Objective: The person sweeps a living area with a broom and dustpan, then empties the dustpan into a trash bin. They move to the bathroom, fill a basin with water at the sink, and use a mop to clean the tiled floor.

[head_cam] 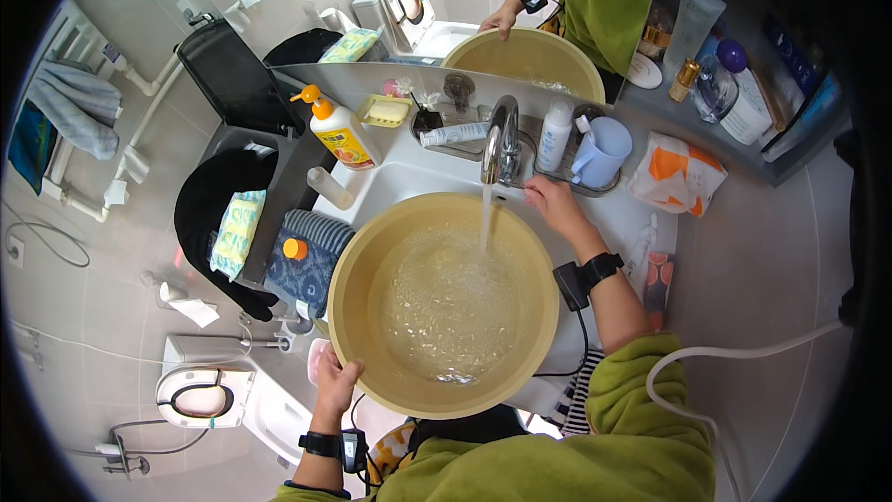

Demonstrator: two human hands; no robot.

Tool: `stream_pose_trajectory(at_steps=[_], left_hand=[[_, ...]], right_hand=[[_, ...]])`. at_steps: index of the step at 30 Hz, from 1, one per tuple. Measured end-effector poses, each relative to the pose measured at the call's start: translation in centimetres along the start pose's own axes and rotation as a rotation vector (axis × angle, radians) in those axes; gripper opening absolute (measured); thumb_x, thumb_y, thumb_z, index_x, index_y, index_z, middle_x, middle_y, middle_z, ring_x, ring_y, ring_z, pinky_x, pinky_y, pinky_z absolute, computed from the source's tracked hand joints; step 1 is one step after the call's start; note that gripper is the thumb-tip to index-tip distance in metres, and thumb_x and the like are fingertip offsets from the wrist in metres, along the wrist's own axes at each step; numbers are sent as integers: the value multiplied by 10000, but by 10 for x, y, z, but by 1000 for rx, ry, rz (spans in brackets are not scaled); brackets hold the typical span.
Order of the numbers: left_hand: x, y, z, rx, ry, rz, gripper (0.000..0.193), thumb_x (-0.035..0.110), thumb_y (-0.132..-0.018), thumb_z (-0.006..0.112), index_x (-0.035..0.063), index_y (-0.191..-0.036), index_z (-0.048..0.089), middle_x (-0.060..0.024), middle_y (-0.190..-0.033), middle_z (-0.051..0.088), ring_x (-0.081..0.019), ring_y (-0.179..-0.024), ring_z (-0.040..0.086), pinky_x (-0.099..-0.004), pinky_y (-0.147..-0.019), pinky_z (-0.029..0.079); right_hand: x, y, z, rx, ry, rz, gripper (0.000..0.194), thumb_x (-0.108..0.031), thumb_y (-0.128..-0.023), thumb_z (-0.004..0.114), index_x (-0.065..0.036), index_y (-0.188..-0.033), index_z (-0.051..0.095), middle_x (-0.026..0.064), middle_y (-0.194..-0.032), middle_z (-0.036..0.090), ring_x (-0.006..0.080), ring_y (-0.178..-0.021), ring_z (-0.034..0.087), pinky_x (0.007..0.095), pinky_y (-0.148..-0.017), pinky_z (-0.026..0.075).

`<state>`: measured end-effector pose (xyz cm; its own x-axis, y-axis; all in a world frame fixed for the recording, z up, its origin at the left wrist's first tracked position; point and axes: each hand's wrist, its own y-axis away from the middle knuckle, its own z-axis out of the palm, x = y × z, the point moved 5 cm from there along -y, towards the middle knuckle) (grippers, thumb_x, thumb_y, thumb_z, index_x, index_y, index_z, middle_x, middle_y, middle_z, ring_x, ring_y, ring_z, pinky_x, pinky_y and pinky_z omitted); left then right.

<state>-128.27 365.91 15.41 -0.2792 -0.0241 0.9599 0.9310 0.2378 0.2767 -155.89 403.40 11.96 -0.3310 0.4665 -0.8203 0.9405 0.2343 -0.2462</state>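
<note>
A large beige plastic basin (446, 404) rests on the white washbasin (390, 178), with bubbling water (446, 307) in it. My left hand (336, 383) grips its lower-left rim, thumb on top. From the chrome faucet (500, 125) a stream of running water (486, 216) falls into the basin. Beside the faucet's base, my right hand (561, 209) has its fingers curled near the wire tray's front edge; whether they grip the faucet's lever is hidden. Just behind that hand stand a light-blue mug (605, 150) and a white bottle (555, 136).
Left of the faucet are an orange-topped pump bottle (345, 136), a soap dish (385, 110) and a small clear bottle (329, 188). Folded blue towels (303, 279) lie at the left edge. An orange-and-white packet (676, 173) sits right. A pale hose (686, 355) crosses by my right sleeve.
</note>
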Motion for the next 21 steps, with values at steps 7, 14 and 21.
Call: stream_pose_trajectory(at_steps=[7,14,21], left_hand=[[-1,3,-1,-4,-10,3,338,-17,-770,501,-9,-1105,454,-41,-965,592,-82,-780,549,-220,-685,442],[-4,1,-2,-8,10,-16,360,-13,-778,502,-7,-1133,440,-41,-983,589,-86,-801,556,-224,-703,445],[-4,0,-2,-10,23,-16,354,-13,-782,510,-11,-1129,440,-47,-985,593,-86,-817,561,-226,-713,448]], right_hand=[[5,-4,0,28,-22,-5,112,-117,-834,603,-11,-867,617,173,-732,637,316,-685,637,358,-629,493],[9,2,-1,11,-32,12,188,-101,-828,611,-16,-996,605,170,-811,657,285,-730,652,339,-662,502],[-1,4,-9,-9,-10,2,191,-80,-825,610,-14,-1004,603,168,-831,661,262,-745,658,321,-670,504]])
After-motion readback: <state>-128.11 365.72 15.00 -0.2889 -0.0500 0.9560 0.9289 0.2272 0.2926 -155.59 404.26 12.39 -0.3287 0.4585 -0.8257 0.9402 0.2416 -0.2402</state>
